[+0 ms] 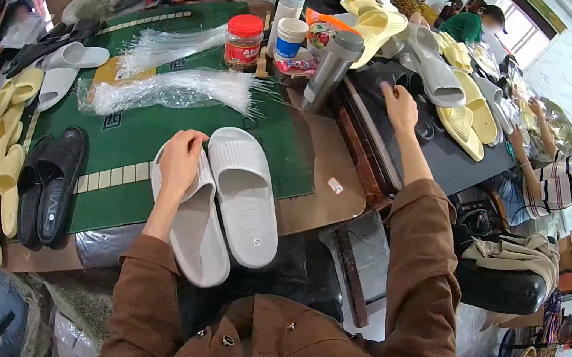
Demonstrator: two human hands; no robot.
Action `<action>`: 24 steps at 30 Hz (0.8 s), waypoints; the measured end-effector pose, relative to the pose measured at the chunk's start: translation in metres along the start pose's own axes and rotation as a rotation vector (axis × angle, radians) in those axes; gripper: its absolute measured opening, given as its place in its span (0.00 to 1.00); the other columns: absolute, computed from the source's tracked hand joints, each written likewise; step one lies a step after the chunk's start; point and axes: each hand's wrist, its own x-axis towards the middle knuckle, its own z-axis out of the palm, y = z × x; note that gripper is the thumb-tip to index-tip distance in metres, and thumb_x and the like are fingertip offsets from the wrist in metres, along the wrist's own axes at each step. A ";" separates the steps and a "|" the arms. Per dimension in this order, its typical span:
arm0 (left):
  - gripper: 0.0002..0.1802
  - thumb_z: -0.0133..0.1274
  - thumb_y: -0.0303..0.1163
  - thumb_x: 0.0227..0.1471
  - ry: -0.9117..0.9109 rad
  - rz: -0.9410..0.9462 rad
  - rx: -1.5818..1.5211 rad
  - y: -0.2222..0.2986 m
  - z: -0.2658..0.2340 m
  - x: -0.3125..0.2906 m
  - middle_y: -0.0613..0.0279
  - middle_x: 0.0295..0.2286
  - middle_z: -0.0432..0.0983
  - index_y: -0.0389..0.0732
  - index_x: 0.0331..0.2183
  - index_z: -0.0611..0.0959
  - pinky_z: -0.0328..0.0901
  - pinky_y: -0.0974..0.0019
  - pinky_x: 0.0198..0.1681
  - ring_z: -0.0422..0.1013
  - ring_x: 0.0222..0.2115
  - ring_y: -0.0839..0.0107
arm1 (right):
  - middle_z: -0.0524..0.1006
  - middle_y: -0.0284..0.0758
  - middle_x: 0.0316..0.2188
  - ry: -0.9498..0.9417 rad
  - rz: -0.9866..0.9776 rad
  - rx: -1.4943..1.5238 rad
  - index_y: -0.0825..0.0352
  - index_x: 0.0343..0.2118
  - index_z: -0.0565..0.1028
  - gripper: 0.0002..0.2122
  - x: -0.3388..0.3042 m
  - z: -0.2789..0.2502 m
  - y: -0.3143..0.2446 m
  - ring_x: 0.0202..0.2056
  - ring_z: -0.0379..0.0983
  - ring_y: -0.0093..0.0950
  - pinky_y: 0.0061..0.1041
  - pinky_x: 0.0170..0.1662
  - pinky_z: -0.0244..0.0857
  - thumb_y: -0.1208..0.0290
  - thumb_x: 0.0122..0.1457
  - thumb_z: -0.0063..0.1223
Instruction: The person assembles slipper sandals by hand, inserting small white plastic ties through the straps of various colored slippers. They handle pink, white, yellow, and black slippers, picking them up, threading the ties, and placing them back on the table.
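A pair of light grey slide sandals lies side by side at the near edge of the green-topped table. My left hand (pixel 180 164) is closed over the strap side of the left grey slide (pixel 201 248). The right grey slide (pixel 250 207) rests against it, its ribbed strap toward the far side. My right arm stretches out to the black table on the right. There my right hand (pixel 400 111) has its fingers drawn together near dark slippers (pixel 426 119); anything between the fingertips is too small to make out.
Bundles of clear plastic ties (pixel 171 93) lie on the green mat (pixel 267 156). Black slippers (pixel 60 177) and yellow slides (pixel 7 187) line the left edge. A red-lidded jar (pixel 242 45), paper cup (pixel 290 40) and steel flask (pixel 332 72) stand beyond. Yellow slides (pixel 463 126) crowd the right table; people sit around.
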 end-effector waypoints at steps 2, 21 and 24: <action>0.08 0.48 0.30 0.53 0.008 -0.002 -0.017 -0.001 -0.002 0.000 0.57 0.27 0.75 0.41 0.31 0.82 0.63 0.61 0.32 0.71 0.29 0.61 | 0.75 0.42 0.43 0.163 0.027 0.183 0.59 0.41 0.78 0.21 0.011 0.002 0.005 0.45 0.71 0.42 0.38 0.47 0.63 0.47 0.52 0.50; 0.08 0.48 0.28 0.53 -0.053 0.001 -0.008 0.005 -0.003 0.003 0.55 0.27 0.74 0.38 0.33 0.81 0.64 0.61 0.33 0.71 0.28 0.61 | 0.76 0.52 0.35 -0.021 -0.116 -0.251 0.71 0.36 0.75 0.23 -0.001 -0.036 0.036 0.40 0.73 0.48 0.43 0.42 0.65 0.52 0.48 0.55; 0.10 0.48 0.28 0.53 -0.024 0.007 -0.057 0.000 -0.008 0.007 0.54 0.30 0.74 0.38 0.37 0.80 0.65 0.62 0.39 0.72 0.34 0.58 | 0.74 0.58 0.30 -0.035 -0.180 -0.092 0.79 0.30 0.73 0.25 -0.040 -0.043 0.055 0.36 0.73 0.52 0.42 0.40 0.65 0.53 0.47 0.54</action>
